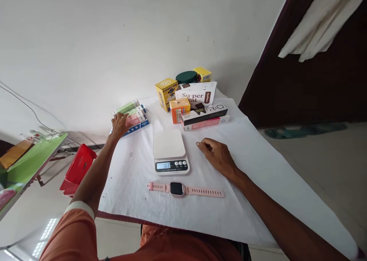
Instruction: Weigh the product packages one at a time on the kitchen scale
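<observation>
"White cloth (129, 192) spreads over the surface; what's nearest on it?"

"A pink-strapped watch (176, 189), then a white scale (169, 144), display lit. Beside that, the right hand (218, 156) lies loosely closed, nothing visible in it."

"And the left hand (119, 125)?"

"Farther off, near the cloth's left edge, its fingers at a pink carton (136, 118). Can't tell whether they grip or merely rest."

"How would that carton handle?"

"Light and stiff, I'd judge, maybe slick, its card easily dented. Take it by the long edges, near the free right end, without squeezing the middle."

"And beyond?"

"Yellow carton (166, 93), close to the wall (129, 35)."
</observation>
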`<state>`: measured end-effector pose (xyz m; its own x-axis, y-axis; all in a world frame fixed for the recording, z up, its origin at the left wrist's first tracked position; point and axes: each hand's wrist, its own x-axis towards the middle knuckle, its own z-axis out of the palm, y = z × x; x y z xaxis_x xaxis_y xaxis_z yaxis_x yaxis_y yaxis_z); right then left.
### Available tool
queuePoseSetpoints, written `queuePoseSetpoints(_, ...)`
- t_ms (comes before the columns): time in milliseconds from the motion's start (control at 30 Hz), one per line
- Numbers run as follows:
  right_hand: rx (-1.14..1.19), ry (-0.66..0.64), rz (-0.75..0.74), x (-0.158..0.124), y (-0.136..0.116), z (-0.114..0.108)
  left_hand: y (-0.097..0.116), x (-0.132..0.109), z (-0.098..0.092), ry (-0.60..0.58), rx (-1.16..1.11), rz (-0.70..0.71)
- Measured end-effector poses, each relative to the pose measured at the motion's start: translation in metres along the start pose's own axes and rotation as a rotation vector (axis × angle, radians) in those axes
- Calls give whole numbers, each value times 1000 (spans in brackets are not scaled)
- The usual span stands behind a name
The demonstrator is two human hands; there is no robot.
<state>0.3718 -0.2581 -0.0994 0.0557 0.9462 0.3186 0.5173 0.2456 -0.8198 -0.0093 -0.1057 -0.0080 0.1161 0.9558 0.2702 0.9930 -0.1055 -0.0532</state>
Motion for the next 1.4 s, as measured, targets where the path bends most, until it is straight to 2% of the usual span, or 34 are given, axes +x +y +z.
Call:
queuePoseSetpoints(100,-14,3,-3,1,2,1,7,3,1,56,6,23)
queuePoseSetpoints(200,-11,7,-1,1,4,2,34,5,3,81,-42,50)
queuePoseSetpoints(267,-5,11,4,1,4,2,63,4,0,91,-117,145)
queuePoseSetpoints(367,-4,14,-4,1,4,2,117,3,-9,90,-214,378)
queuePoseSetpoints(433,-1,10,-11,2,5,3,151,7,-16,87,-231,466)
queuePoseSetpoints(533,10,8,-11,2,5,3,190,23,-21,25,-215,494)
queuePoseSetpoints(667,16,11,-16,2,6,4,213,50,-19,-145,-160,436)
queuePoseSetpoints(867,2,-10,-30,3,7,4,214,79,-13,-255,-135,368)
queuePoseSetpoints(1033,-11,-5,-26,3,7,4,202,84,-14,-292,-214,342)
queuePoseSetpoints(1233,-22,-2,-26,3,8,5,161,60,-18,-137,-350,277)
queuePoseSetpoints(1400,-44,-4,-18,4,9,6,120,33,-45,32,-395,247)
